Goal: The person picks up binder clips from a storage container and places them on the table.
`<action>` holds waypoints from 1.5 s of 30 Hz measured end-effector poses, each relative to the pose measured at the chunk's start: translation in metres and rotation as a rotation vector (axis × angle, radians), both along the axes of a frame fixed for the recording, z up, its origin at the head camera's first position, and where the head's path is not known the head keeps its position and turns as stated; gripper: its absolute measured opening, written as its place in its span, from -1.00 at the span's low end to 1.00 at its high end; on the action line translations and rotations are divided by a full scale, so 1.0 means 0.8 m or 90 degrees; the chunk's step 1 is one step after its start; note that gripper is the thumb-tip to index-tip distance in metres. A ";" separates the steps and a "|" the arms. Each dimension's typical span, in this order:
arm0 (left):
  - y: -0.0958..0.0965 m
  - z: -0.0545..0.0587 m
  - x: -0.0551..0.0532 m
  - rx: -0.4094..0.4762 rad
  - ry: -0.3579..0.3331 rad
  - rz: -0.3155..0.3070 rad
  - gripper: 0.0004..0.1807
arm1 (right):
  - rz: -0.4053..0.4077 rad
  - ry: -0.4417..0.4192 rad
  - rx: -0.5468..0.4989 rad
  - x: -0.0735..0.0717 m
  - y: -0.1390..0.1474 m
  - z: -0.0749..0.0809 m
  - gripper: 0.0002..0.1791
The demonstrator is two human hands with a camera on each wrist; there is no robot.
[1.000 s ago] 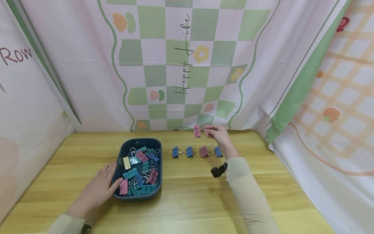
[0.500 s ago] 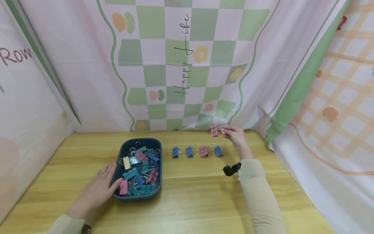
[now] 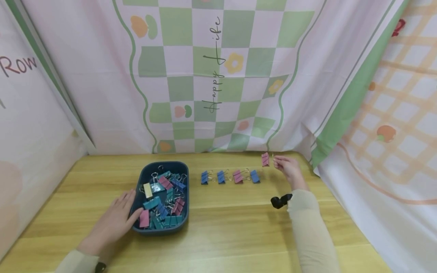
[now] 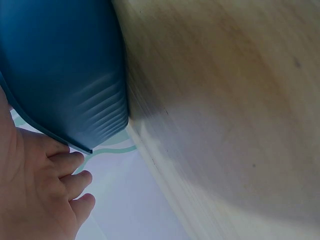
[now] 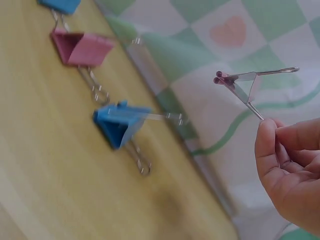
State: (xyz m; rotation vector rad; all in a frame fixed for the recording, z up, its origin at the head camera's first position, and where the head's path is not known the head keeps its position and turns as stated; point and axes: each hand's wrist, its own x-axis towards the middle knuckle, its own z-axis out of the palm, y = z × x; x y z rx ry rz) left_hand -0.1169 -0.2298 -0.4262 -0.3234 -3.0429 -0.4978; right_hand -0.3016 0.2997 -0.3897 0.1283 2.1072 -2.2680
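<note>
A pink binder clip (image 3: 265, 159) hangs in the air near the table's back edge, its wire handle pinched by my right hand (image 3: 288, 169). In the right wrist view, thumb and fingertips hold one handle of that clip (image 5: 239, 86), and its other handle sticks out free. Four things aside, a row of several binder clips lies to its left: blue (image 3: 204, 177), blue (image 3: 221, 177), pink (image 3: 238, 176) and blue (image 3: 255, 176). My left hand (image 3: 114, 219) rests with extended fingers against the left side of a dark blue bin (image 3: 187, 167), thumb over its rim.
The bin holds a jumble of teal, blue, pink and cream binder clips, such as a cream one (image 3: 148, 190). A checkered curtain (image 3: 218, 76) hangs along the back edge of the wooden table (image 3: 225, 235). More cloth hangs on both sides.
My right hand has carried the pink binder clip to the right, past the end of the row, and a little lower. My left hand and the bin stay in place.
</note>
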 end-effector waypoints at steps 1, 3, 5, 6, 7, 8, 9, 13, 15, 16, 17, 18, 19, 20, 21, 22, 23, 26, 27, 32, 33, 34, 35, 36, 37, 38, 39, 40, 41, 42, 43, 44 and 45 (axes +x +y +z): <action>0.000 0.000 0.000 0.000 -0.001 0.000 -0.17 | -0.002 -0.007 -0.003 0.000 0.003 -0.003 -0.53; 0.000 0.000 0.000 -0.002 0.002 -0.001 -0.18 | -0.008 -0.021 0.001 0.001 0.008 -0.008 -0.52; 0.000 -0.001 0.000 -0.004 0.008 -0.004 -0.18 | -0.007 -0.034 0.014 0.002 0.013 -0.013 -0.50; 0.000 -0.001 0.000 -0.005 0.010 -0.006 -0.18 | -0.008 -0.042 0.020 0.002 0.015 -0.015 -0.50; 0.000 -0.001 0.000 -0.004 0.012 -0.006 -0.19 | -0.011 -0.050 0.027 0.002 0.018 -0.017 -0.50; 0.000 -0.002 0.000 -0.004 0.012 -0.007 -0.19 | -0.015 -0.060 0.039 0.002 0.020 -0.020 -0.50; 0.000 -0.002 0.000 -0.004 0.011 -0.007 -0.19 | -0.017 -0.068 0.054 0.002 0.022 -0.023 -0.50; 0.000 -0.001 0.000 -0.004 0.009 -0.004 -0.18 | -0.041 -0.101 0.093 0.002 0.028 -0.033 -0.53; 0.001 0.001 0.000 -0.007 0.011 -0.004 -0.19 | -0.048 -0.112 0.104 0.002 0.029 -0.039 -0.54; 0.001 0.001 0.000 -0.008 0.010 -0.004 -0.19 | -0.051 -0.116 0.104 0.001 0.030 -0.041 -0.54; 0.001 0.001 0.000 -0.009 0.010 -0.004 -0.19 | -0.050 -0.121 0.105 0.001 0.030 -0.043 -0.54; 0.001 0.001 0.000 -0.009 0.010 -0.004 -0.19 | -0.052 -0.125 0.104 0.001 0.031 -0.045 -0.54; 0.001 0.001 0.000 -0.009 0.008 -0.004 -0.19 | -0.052 -0.129 0.103 0.000 0.031 -0.047 -0.54; 0.001 0.001 0.000 -0.010 0.010 -0.006 -0.19 | -0.051 -0.130 0.103 0.000 0.031 -0.048 -0.54; 0.001 0.001 -0.001 -0.011 0.010 -0.006 -0.19 | -0.049 -0.131 0.104 -0.001 0.031 -0.048 -0.54; 0.001 0.002 -0.001 -0.010 0.005 -0.005 -0.18 | -0.051 -0.133 0.104 -0.001 0.030 -0.049 -0.54; 0.001 0.002 -0.001 -0.009 0.001 -0.003 -0.18 | -0.053 -0.136 0.105 -0.002 0.030 -0.049 -0.55; 0.001 0.003 -0.001 -0.007 -0.005 -0.002 -0.17 | -0.055 -0.135 0.111 -0.004 0.030 -0.051 -0.56; 0.001 0.004 -0.001 -0.006 -0.007 -0.001 -0.17 | -0.057 -0.135 0.114 -0.005 0.030 -0.052 -0.56; 0.002 0.004 -0.001 -0.004 -0.003 -0.002 -0.17 | -0.067 -0.117 0.140 -0.007 0.032 -0.057 -0.57; 0.002 0.004 -0.001 -0.004 -0.002 -0.003 -0.17 | -0.074 -0.114 0.145 -0.008 0.032 -0.059 -0.57; 0.002 0.004 -0.001 -0.005 -0.002 -0.004 -0.17 | -0.077 -0.110 0.151 -0.008 0.032 -0.060 -0.57; 0.001 0.003 -0.001 -0.005 -0.003 -0.004 -0.17 | -0.081 -0.106 0.155 -0.009 0.032 -0.062 -0.57; 0.001 0.003 -0.001 -0.005 -0.005 -0.004 -0.17 | -0.084 -0.104 0.161 -0.009 0.032 -0.064 -0.57; 0.001 0.003 -0.001 -0.006 -0.005 -0.004 -0.17 | -0.086 -0.101 0.167 -0.009 0.032 -0.065 -0.57; 0.000 0.002 -0.002 -0.006 -0.006 -0.003 -0.17 | -0.088 -0.099 0.171 -0.009 0.032 -0.067 -0.56; 0.000 0.002 -0.002 -0.005 -0.007 -0.003 -0.17 | -0.090 -0.099 0.175 -0.009 0.032 -0.068 -0.55; 0.000 0.002 -0.002 -0.005 -0.009 -0.002 -0.17 | -0.090 -0.099 0.180 -0.010 0.032 -0.069 -0.54; 0.000 0.001 -0.002 -0.004 -0.008 -0.003 -0.17 | -0.089 -0.099 0.182 -0.010 0.032 -0.070 -0.54; -0.001 0.001 -0.002 -0.003 -0.008 -0.003 -0.17 | -0.089 -0.101 0.184 -0.009 0.032 -0.071 -0.53; -0.001 0.000 -0.002 -0.001 -0.005 -0.004 -0.17 | -0.086 -0.103 0.184 -0.009 0.032 -0.072 -0.53; -0.001 0.000 -0.002 -0.001 -0.005 -0.004 -0.17 | -0.086 -0.106 0.183 -0.009 0.032 -0.072 -0.52; -0.001 -0.001 -0.002 -0.002 -0.005 -0.004 -0.17 | -0.084 -0.107 0.182 -0.009 0.033 -0.073 -0.52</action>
